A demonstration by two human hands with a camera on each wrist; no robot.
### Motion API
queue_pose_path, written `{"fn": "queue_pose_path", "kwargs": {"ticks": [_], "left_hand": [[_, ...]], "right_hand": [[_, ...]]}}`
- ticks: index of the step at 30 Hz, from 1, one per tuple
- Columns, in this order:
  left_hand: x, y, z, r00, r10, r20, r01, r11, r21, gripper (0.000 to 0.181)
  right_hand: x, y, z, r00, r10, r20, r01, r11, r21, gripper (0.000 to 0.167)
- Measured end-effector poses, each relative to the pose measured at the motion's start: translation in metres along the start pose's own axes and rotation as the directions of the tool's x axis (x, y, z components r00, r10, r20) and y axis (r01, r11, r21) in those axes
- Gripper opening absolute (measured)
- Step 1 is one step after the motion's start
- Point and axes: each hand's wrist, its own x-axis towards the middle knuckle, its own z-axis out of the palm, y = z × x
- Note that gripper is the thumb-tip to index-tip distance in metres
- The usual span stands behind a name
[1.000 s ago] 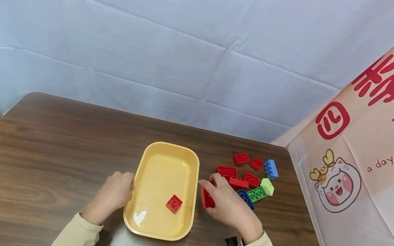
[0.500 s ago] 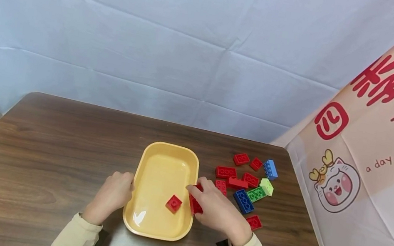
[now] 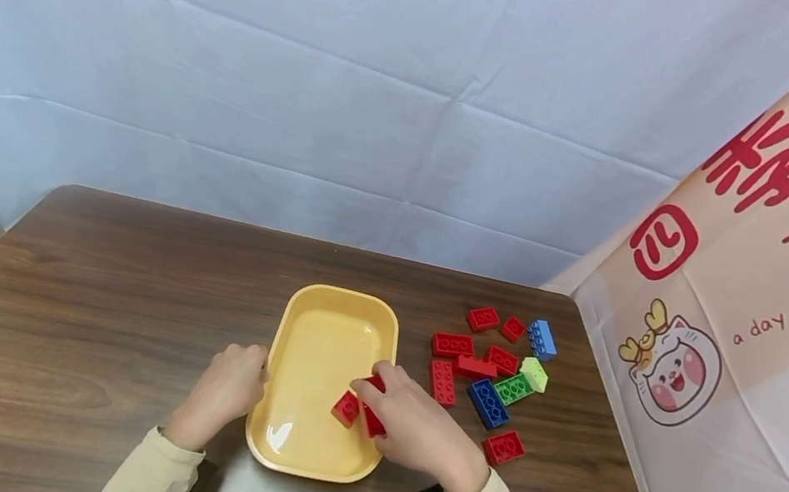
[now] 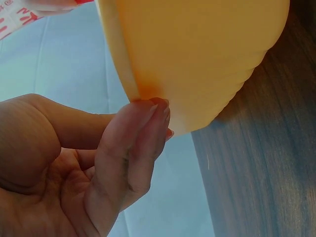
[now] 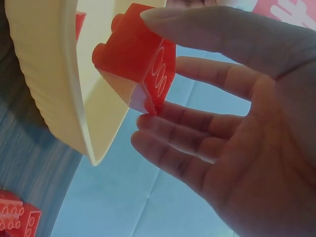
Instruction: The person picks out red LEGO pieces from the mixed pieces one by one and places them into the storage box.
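Note:
A yellow rectangular tray (image 3: 308, 343) stands on the table. My left hand (image 3: 231, 383) pinches its left rim; in the left wrist view the thumb and fingers (image 4: 131, 128) meet at the tray's edge. My right hand (image 3: 422, 428) holds a red toy building brick (image 5: 131, 47) between thumb and fingers, over the tray's right side. In the right wrist view its studs point toward the tray and its hollow underside faces the palm. A small square red brick (image 3: 345, 409) lies inside the tray, just left of the held brick in the head view.
Right of the tray lie several loose red bricks (image 3: 443, 382), a dark blue brick (image 3: 488, 403), a green brick (image 3: 514, 389), a pale green brick (image 3: 535, 374) and a light blue brick (image 3: 542, 339). Brown wooden tabletop (image 3: 131, 285) stretches left. White cloth (image 3: 311, 83) hangs behind.
My right hand has carried the red brick leftward from beside the tray, across its right rim, to over the inside. The left hand has stayed at the left rim.

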Motion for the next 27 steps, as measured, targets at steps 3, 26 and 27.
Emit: {"fn": "queue_pose_path", "kwargs": {"ticks": [3,26,27], "left_hand": [[-0.0001,0.0001,0.0001,1.0,0.007,-0.008,-0.007,1.0,0.005,0.018],[0.0008,-0.0008,0.001,1.0,0.01,-0.013,-0.01,1.0,0.011,0.019],[0.0009,-0.0009,0.0011,1.0,0.009,-0.013,-0.009,1.0,0.011,0.018]], "right_hand": [[-0.0004,-0.0011,0.0009,1.0,-0.02,-0.006,0.02,1.0,-0.009,0.055],[-0.0017,-0.0016,0.0016,0.998,-0.064,-0.025,0.063,0.997,-0.05,0.05],[-0.0017,-0.0014,0.0017,0.997,-0.066,-0.025,0.065,0.997,-0.051,0.05]]}}
